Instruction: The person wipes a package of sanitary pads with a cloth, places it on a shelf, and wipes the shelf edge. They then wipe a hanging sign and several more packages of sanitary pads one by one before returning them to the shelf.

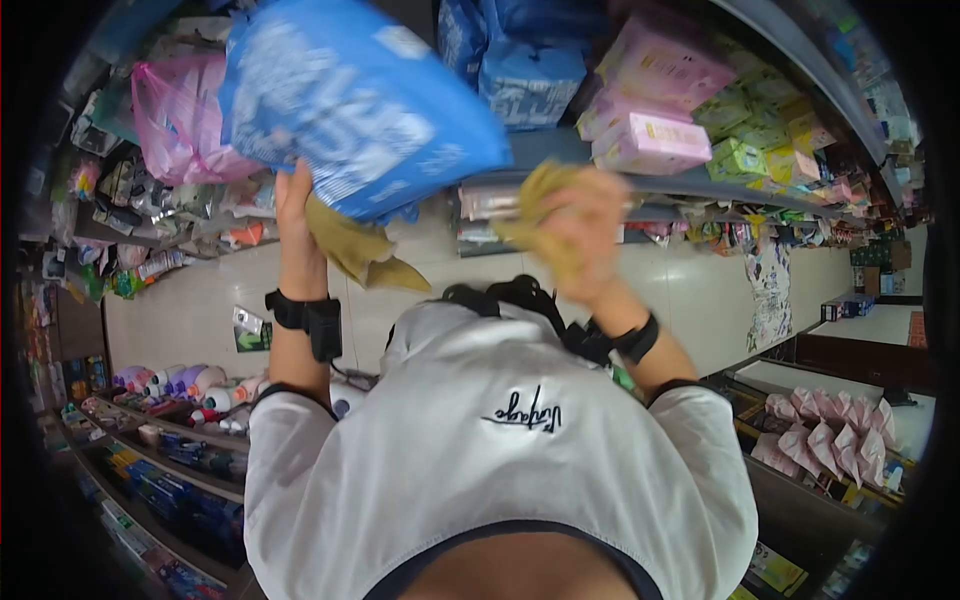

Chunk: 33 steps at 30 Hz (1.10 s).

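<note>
My left hand (pixel 292 205) is closed at the lower edge of a large blue plastic package (pixel 350 110) with white print, holding it up and tilted. A mustard-brown cloth (pixel 350 245) hangs beneath the package, right beside that hand's fingers. Out to the right, my right hand (pixel 592 235) is smeared by motion and closed around another mustard-brown cloth (pixel 545 205), which is bunched up. Part of my left hand's grip is hidden behind the package.
Blue packages (pixel 530 85) and pink packs (pixel 652 142) sit on the shelf ahead. A pink plastic bag (pixel 180 120) hangs at the left. Bottles (pixel 215 390) line the shelf behind my left arm. Pale floor tiles (pixel 430 240) show below, with pink wrapped items (pixel 830 435) at right.
</note>
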### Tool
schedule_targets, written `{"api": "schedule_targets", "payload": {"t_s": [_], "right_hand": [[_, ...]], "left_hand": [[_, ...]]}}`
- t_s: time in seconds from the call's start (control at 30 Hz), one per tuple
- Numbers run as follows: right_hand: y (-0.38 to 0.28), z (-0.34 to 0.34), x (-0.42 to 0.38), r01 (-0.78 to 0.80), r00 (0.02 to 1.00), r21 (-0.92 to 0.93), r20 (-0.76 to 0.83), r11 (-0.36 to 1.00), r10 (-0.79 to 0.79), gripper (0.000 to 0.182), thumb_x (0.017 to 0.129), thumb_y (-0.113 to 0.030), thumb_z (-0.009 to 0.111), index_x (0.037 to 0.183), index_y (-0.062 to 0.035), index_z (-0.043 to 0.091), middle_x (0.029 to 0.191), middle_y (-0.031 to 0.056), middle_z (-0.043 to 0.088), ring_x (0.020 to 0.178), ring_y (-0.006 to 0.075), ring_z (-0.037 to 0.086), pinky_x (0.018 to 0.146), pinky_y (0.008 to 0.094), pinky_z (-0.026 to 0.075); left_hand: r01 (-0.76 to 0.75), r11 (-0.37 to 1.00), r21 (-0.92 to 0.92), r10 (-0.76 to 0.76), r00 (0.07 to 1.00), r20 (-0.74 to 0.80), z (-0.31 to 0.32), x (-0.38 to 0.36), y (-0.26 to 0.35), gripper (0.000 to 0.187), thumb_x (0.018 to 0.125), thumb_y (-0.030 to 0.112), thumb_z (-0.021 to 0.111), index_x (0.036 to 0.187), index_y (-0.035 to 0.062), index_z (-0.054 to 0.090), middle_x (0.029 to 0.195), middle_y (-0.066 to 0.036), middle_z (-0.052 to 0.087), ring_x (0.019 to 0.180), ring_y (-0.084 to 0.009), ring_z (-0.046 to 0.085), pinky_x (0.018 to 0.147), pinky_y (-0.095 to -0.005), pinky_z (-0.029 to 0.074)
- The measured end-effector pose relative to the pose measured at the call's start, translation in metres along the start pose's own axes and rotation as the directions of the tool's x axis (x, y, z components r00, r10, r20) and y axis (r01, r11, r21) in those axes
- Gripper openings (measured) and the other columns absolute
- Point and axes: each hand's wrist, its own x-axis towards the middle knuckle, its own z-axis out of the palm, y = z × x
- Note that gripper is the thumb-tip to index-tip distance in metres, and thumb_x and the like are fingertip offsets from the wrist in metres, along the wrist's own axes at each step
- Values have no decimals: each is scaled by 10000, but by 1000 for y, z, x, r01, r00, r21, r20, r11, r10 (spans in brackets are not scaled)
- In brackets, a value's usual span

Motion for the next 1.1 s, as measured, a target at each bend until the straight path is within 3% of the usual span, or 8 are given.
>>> {"api": "schedule_targets", "payload": {"t_s": [0.07, 0.4, 0.5, 0.57, 0.83, 0.9, 1.0, 1.1], "right_hand": [[-5, -18, 37, -55, 970, 27, -236, 998, 60, 268, 651, -157, 695, 873, -114, 550, 967, 79, 514, 925, 296, 441, 806, 403, 334], [14, 32, -4, -233, 973, 235, 56, 944, 226, 377, 721, -104, 661, 1016, -77, 427, 1184, 146, 348, 1114, 270, 344, 930, 370, 299], [27, 31, 1, -350, 908, 538, -7, 767, 419, 643, 621, -92, 740, 1166, -98, 399, 1165, 152, 383, 1087, 253, 398, 926, 357, 347], [30, 18, 26, -600, 753, 751, 412, 277, 512, 850, 577, -50, 768, 1287, -63, 300, 1174, 136, 425, 1040, 204, 465, 874, 304, 400], [31, 34, 8, -682, 495, 720, 583, -127, 644, 634, 631, -21, 719, 1182, 33, 410, 1000, 94, 572, 897, 145, 565, 793, 268, 461], [24, 39, 8, -684, 500, 720, 583, -122, 640, 570, 640, -6, 705, 1143, 29, 439, 974, 96, 585, 878, 149, 579, 781, 266, 474], [14, 52, 9, -646, 520, 740, 606, -187, 602, 582, 646, 21, 696, 1157, 33, 417, 987, 100, 573, 889, 154, 579, 796, 269, 471], [7, 56, 17, -628, 495, 757, 567, -180, 658, 600, 640, 26, 701, 1165, 31, 409, 985, 100, 568, 881, 158, 579, 791, 268, 471]], "left_hand": [[79, 993, 87, -79, 997, -10, 3, -6, -9, 422, 862, 170, 505, 1204, -29, 358, 1137, -170, 492, 978, -243, 544, 857, -361, 444], [138, 971, 196, -137, 990, -18, 3, -11, -2, 365, 792, 145, 609, 1083, -37, 484, 1011, -118, 572, 911, -182, 564, 823, -300, 439], [215, 914, 343, -273, 953, 128, -2, -9, 2, 405, 774, 145, 631, 1104, -35, 481, 1032, -107, 563, 928, -165, 548, 831, -289, 422], [220, 902, 373, -272, 958, 92, 9, -10, 3, 445, 763, 149, 645, 1131, -33, 473, 1042, -97, 557, 947, -155, 529, 839, -280, 406], [-104, 895, 435, 4, 975, 224, 11, 35, 34, 430, 827, 241, 592, 1184, 53, 441, 1056, -47, 519, 881, -110, 506, 787, -228, 404], [-196, 937, 289, 221, 974, -54, 31, 43, 49, 430, 871, 323, 513, 1193, 48, 443, 1147, -60, 477, 961, -140, 512, 822, -241, 398], [-117, 984, 133, 136, 981, -138, 88, 36, 46, 192, 835, 205, 569, 956, 61, 528, 760, -29, 534, 678, -124, 531, 590, -240, 426], [-69, 980, 186, 61, 997, 49, 74, 38, 19, 193, 866, 179, 533, 1037, 110, 477, 825, 16, 500, 748, -75, 506, 640, -198, 410]]}}
